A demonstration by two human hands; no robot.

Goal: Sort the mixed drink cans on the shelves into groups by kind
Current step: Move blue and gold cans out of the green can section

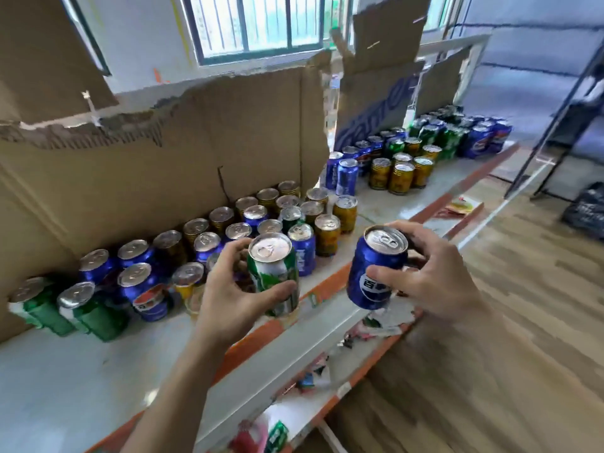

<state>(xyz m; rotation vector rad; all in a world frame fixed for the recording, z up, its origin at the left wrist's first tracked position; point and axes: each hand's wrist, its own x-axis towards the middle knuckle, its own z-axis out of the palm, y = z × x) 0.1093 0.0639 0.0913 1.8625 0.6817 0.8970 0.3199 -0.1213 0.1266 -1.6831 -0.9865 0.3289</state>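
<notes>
Presently held: green can [276, 273], upright in left hand [228, 289]; blue can [376, 269], tilted in right hand [434, 273]. Mixed cans [228, 230] crowded the shelf [98, 371].

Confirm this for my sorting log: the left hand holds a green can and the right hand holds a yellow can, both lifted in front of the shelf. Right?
Not quite. The left hand does hold a green can, but the can in the right hand is blue, not yellow. The head view shows both lifted in front of the shelf.
</notes>
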